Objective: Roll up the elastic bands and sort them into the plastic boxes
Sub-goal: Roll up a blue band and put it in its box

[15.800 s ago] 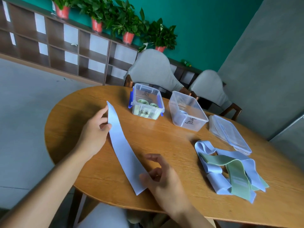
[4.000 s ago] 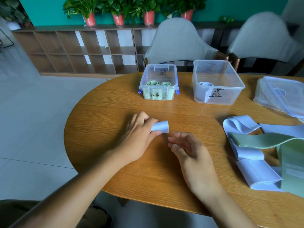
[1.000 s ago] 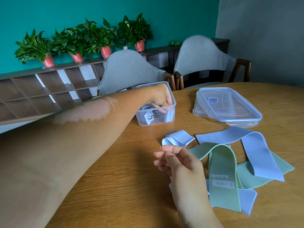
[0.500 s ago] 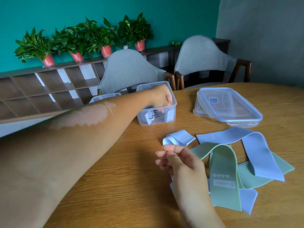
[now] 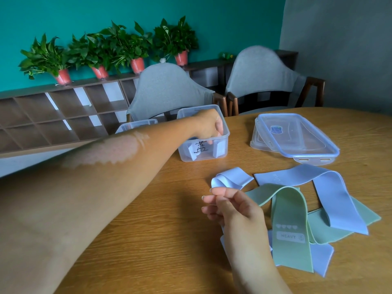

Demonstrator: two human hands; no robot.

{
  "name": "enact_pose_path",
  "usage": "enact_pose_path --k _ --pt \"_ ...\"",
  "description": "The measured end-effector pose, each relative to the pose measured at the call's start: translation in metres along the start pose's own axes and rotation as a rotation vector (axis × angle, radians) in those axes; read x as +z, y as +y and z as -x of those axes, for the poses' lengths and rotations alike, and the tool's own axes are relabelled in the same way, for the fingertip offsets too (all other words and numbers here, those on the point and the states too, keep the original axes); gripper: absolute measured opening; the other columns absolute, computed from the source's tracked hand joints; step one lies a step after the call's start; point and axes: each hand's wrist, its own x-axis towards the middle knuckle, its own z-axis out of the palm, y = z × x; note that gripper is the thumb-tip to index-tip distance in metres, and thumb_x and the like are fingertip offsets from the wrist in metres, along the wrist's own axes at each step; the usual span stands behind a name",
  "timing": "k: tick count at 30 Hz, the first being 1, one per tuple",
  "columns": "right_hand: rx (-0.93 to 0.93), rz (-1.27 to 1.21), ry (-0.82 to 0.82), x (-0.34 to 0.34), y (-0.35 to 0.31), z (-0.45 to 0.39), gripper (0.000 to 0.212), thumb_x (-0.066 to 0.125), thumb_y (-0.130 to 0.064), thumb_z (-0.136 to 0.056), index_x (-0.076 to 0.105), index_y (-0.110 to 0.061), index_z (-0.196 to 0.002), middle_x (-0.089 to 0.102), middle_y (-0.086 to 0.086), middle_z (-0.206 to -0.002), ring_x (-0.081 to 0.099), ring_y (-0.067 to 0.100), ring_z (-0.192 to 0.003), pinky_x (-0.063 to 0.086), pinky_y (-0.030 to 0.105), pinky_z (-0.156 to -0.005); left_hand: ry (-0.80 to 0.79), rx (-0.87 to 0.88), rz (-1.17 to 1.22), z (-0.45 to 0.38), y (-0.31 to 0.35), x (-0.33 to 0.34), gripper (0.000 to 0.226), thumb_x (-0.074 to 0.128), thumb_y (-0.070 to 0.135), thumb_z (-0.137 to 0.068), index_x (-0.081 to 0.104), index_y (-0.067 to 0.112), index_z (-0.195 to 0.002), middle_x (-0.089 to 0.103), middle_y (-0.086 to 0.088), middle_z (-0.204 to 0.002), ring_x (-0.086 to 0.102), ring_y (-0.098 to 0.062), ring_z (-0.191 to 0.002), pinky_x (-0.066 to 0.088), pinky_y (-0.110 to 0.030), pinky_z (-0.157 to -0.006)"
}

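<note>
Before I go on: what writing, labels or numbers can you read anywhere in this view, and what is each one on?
"HEAVY", in a printed box under a row of four hearts: on the green band.
Faint print ending in "LB": on the blue band; the number before it is too faint to read.
Black handwritten character: on the front of the clear box that the left hand reaches into; I cannot read it.
Blue sticker: on the lid; too small to read.

The green band (image 5: 290, 225) carries a white label reading "HEAVY" under a row of four hearts. The clear box (image 5: 203, 143) bears handwritten black characters (too blurred to read).
</note>
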Motion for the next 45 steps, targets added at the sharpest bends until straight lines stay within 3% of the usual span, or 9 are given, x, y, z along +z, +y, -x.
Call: enact_pose_path --k 5,10,16,22,29,32,36,41,45 --pt "-0.003 0.004 -0.002 0.0 0.0 0.0 0.022 0.047 0.007 -0.099 0.068 0.001 -0.094 0.074 0.014 -0.079 0.064 0.015 -0.06 0.053 0.017 -0.058 0.095 0.007 0.047 0.002 0.001 0.0 0.017 0.066 0.01 -0.09 0.076 0.021 -0.081 0.073 0.008 -0.078 0.07 -0.01 -0.081 0.052 -0.025 -0.072" --pt "-0.015 -0.003 0.004 0.0 0.0 0.0 0.023 0.047 0.006 -0.1 0.068 0.001 -0.093 0.074 0.014 -0.079 0.065 0.016 -0.061 0.053 0.018 -0.059 0.231 0.024 0.057 0.008 0.004 -0.002 0.015 0.065 0.015 -0.092 0.075 0.014 -0.081 0.066 0.011 -0.073 0.069 -0.014 -0.078 0.046 -0.023 -0.061" --pt "-0.085 -0.056 0.094 -0.003 -0.004 0.001 0.024 0.045 0.006 -0.099 0.066 0.0 -0.09 0.071 0.012 -0.073 0.062 0.018 -0.058 0.053 0.02 -0.059 0.44 0.167 0.119 0.03 0.013 -0.001 0.01 0.063 0.026 -0.089 0.064 0.02 -0.081 0.068 0.008 -0.073 0.064 -0.008 -0.072 0.053 -0.031 -0.066" --pt "-0.094 -0.115 0.2 -0.008 -0.01 0.003 0.019 0.044 0.005 -0.099 0.062 0.0 -0.094 0.067 0.008 -0.067 0.06 0.018 -0.054 0.052 0.024 -0.063 0.266 0.405 0.106 0.067 0.022 0.023 0.016 0.07 0.032 -0.089 0.06 0.022 -0.08 0.066 0.006 -0.074 0.059 -0.006 -0.066 0.049 -0.025 -0.063" --pt "-0.171 -0.146 0.262 -0.008 -0.011 0.003 0.023 0.044 0.003 -0.099 0.063 -0.007 -0.09 0.065 0.005 -0.066 0.058 0.018 -0.051 0.052 0.026 -0.062 -0.071 0.314 -0.118 0.093 0.032 0.056 0.029 0.067 0.049 -0.086 0.057 0.022 -0.081 0.06 0.008 -0.077 0.059 -0.019 -0.077 0.049 -0.033 -0.062" --pt "-0.217 -0.164 0.269 -0.008 -0.012 0.003 0.026 0.043 0.004 -0.099 0.062 -0.008 -0.087 0.063 0.006 -0.066 0.056 0.019 -0.052 0.052 0.029 -0.064 -0.047 0.331 -0.298 0.099 0.037 0.057 0.023 0.064 0.041 -0.085 0.058 0.019 -0.089 0.06 0.004 -0.091 0.058 -0.024 -0.081 0.038 -0.03 -0.057" --pt "-0.271 -0.166 0.274 -0.01 -0.011 0.0 0.024 0.044 0.005 -0.098 0.062 -0.006 -0.089 0.063 0.005 -0.065 0.055 0.019 -0.056 0.05 0.032 -0.067 0.004 0.394 -0.351 0.102 0.04 0.062 0.017 0.061 0.031 -0.084 0.055 0.018 -0.091 0.056 0.004 -0.095 0.057 -0.027 -0.084 0.047 -0.035 -0.068" --pt "-0.309 -0.131 0.274 -0.015 -0.01 -0.003 0.027 0.043 0.006 -0.098 0.062 -0.009 -0.085 0.063 0.005 -0.065 0.053 0.024 -0.06 0.049 0.033 -0.066 0.177 0.452 -0.285 0.101 0.035 0.072 0.009 0.057 0.022 -0.088 0.05 0.021 -0.084 0.048 0.005 -0.089 0.05 -0.024 -0.087 0.038 -0.033 -0.061" --pt "-0.348 -0.052 0.248 -0.015 -0.007 -0.003 0.024 0.044 0.006 -0.098 0.062 -0.006 -0.088 0.064 0.006 -0.067 0.053 0.025 -0.064 0.048 0.031 -0.067 0.231 0.459 -0.163 0.11 0.028 0.06 0.008 0.057 0.02 -0.087 0.05 0.019 -0.084 0.052 0.006 -0.084 0.049 -0.02 -0.087 0.048 -0.04 -0.066"
